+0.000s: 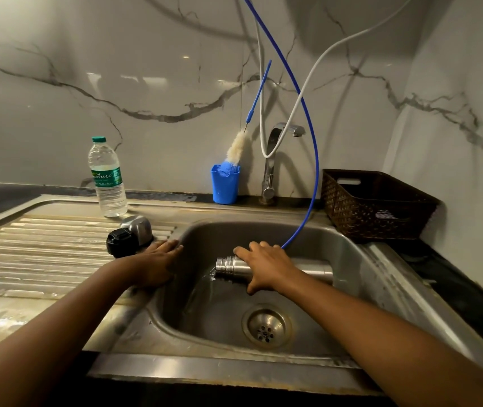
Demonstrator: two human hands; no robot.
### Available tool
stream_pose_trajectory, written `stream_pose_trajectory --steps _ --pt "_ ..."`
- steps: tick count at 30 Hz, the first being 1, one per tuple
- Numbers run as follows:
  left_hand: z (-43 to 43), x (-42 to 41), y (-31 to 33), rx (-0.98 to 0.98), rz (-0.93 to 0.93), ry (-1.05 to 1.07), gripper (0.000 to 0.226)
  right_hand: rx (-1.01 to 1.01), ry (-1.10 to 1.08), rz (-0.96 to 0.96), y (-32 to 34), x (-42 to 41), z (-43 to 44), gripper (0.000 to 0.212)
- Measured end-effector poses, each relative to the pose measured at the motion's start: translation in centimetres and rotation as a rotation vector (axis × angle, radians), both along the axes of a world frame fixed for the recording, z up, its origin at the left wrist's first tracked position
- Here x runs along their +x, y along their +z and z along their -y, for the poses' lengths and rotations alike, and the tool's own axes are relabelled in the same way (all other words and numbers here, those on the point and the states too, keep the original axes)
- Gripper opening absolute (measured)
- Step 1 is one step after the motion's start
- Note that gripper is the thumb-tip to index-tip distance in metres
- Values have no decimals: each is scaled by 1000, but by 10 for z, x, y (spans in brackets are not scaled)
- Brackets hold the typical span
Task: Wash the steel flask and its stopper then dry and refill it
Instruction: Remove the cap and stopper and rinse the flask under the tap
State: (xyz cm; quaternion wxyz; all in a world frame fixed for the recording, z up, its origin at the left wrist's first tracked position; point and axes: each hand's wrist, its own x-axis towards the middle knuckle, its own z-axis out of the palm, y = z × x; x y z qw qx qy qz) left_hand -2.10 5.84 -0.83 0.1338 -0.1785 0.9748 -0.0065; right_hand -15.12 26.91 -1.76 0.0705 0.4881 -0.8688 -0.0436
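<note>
Stainless steel sink with ribbed drainboard [219, 367] filled most of the view; dark brown woven plastic basket [375, 207] sat on the counter at its far right corner. The thin blue hose [316, 154] hung down into the basin and ended just behind my right hand [266, 265].

That hand was wrapped over the middle of the brushed steel cylindrical flask [230, 267], fingers over the top and thumb on the near side. The flask was held low inside the basin, above and behind the round drain [266, 326]. Its long axis ran left to right, ringed neck and mouth to my left, base to my right, roughly level; water looked to be running out of the mouth, so I judged this the rinse step, with drying and refilling not yet done.

My left hand [155, 265] lay flat on the basin's left rim, fingers straight, gripping nothing. It was the nearer hand to the black round plastic stopper [121, 242], just past its fingertips on the drainboard and touching the domed steel cap [137, 227] behind it; my right hand was well apart from both.

Clear plastic water bottle with green cap [106, 177] stood further back; its green label read "nature", smaller print unreadable. Blue plastic cup [225, 185] by the chrome tap [272, 160] held a white-bristled, blue-handled bottle brush [237, 148]; no writing seen on it.
</note>
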Motion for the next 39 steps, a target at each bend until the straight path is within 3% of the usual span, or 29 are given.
stream_pose_trajectory --steps 25,39 --pt "-8 2 4 -4 -2 9 78 66 2 -201 5 2 0 92" --pt "-11 2 6 -27 4 9 78 87 -125 -313 15 -2 -3 90"
